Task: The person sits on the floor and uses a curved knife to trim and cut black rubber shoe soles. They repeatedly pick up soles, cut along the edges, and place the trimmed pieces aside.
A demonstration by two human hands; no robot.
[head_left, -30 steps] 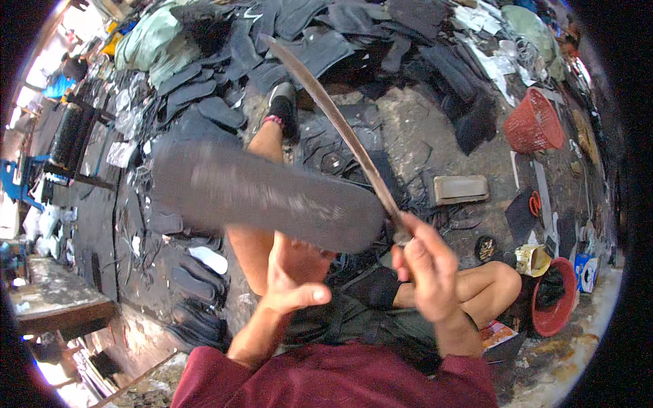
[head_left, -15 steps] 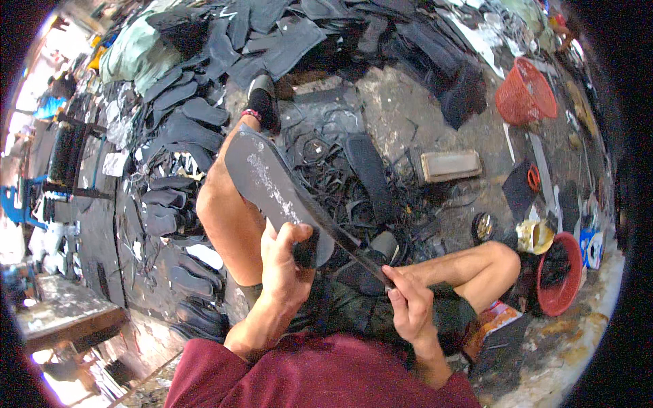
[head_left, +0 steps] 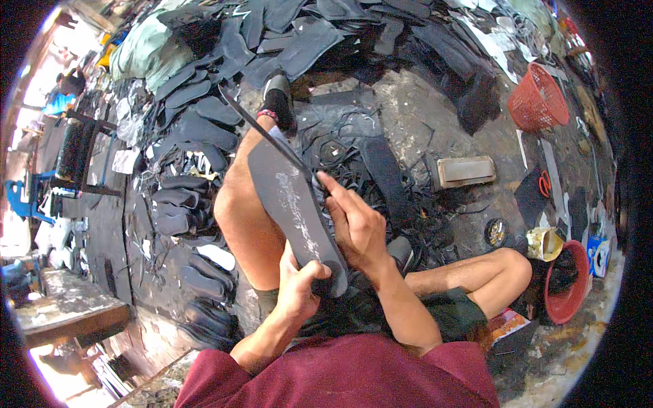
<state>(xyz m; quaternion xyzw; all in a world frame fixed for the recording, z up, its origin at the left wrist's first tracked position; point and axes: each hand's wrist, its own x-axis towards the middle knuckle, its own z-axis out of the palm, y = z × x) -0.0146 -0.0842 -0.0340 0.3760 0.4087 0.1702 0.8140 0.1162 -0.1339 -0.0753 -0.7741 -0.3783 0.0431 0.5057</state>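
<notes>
A dark grey shoe sole (head_left: 289, 194) with whitish smears is held slanting over my lap. My left hand (head_left: 299, 282) grips its lower end, thumb on top and fingers underneath. My right hand (head_left: 357, 224) is closed at the sole's right edge, fingers pointing up and left. From its fingertips a long, thin, dark strip-like piece (head_left: 262, 130) runs up and left past the sole's far end. Whether that is a blade or a cut strip, I cannot tell. My right palm and the piece's near end are hidden.
Black offcuts (head_left: 333, 151) and a long dark piece (head_left: 384, 173) lie between my legs. Stacked soles (head_left: 183, 200) are at left, black sheets (head_left: 309, 51) at the far side. To the right are a pale block (head_left: 466, 171), orange-handled scissors (head_left: 544, 183) and red baskets (head_left: 537, 102).
My right hand has moved up and left along the sole's edge, and the thin dark piece has shifted the same way. The sole has turned more upright in my left hand.
</notes>
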